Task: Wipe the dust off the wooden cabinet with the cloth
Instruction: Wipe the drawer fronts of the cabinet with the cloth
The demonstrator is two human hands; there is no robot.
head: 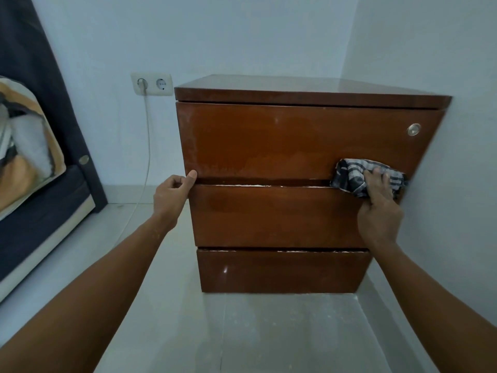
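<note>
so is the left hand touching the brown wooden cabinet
Touching. The head view shows the left hand with its thumb tip pressed on the left edge of the brown wooden cabinet, at the top drawer's bottom corner.

Wooden cabinet (282, 146): reddish-brown, glossy, three stacked drawer fronts, standing upright on the floor in a wall corner. Round metal lock at 2 o'clock on the top drawer front. Pale dusty haze along that front's lower and left margins; whitish residue in the gaps between drawers. Cloth (352, 175): dark with pale stripes, bunched, pressed against the top drawer's lower right edge, at 4 o'clock from cabinet centre.
</note>
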